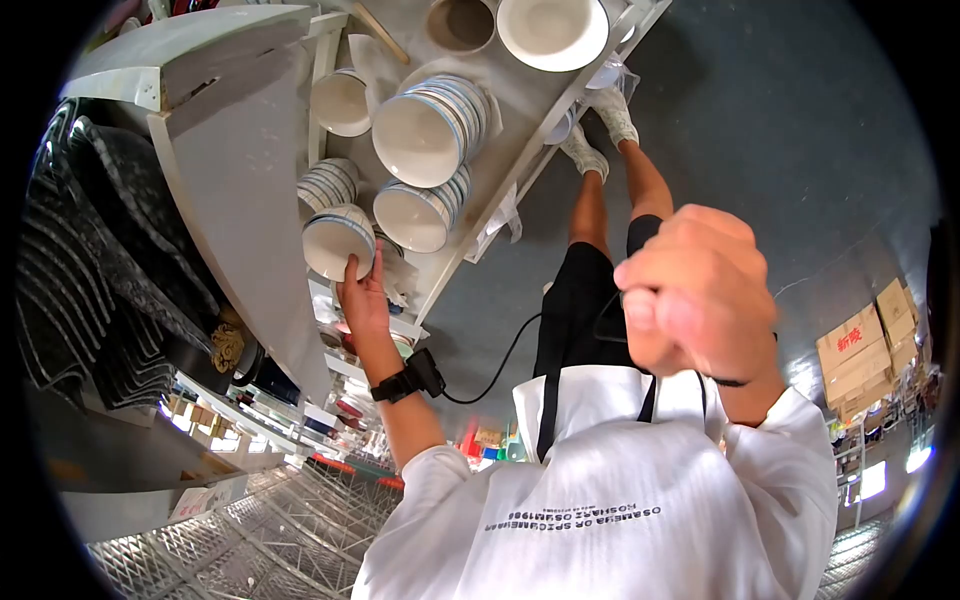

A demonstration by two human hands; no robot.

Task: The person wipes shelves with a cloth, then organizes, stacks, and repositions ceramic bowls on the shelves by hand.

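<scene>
My left hand (366,300) is at the front of a short stack of white bowls with blue rims, its fingers on the rim of the front bowl (336,250). The stack lies tilted, with its opening toward me. Beside it rest another bowl stack (412,220), a taller one (415,140) and a partly hidden one (328,182). Close to the camera, my right hand (697,290) is raised in a fist away from the shelf. Nothing shows between its fingers, and its edges are slightly blurred.
The bowls stand on a pale shelf (520,100) with a raised edge, along with a large white bowl (553,32) and a single bowl (342,103). A white panel (235,190) rises at left beside dark stacked dishes (80,270). Cardboard boxes (862,345) are at far right.
</scene>
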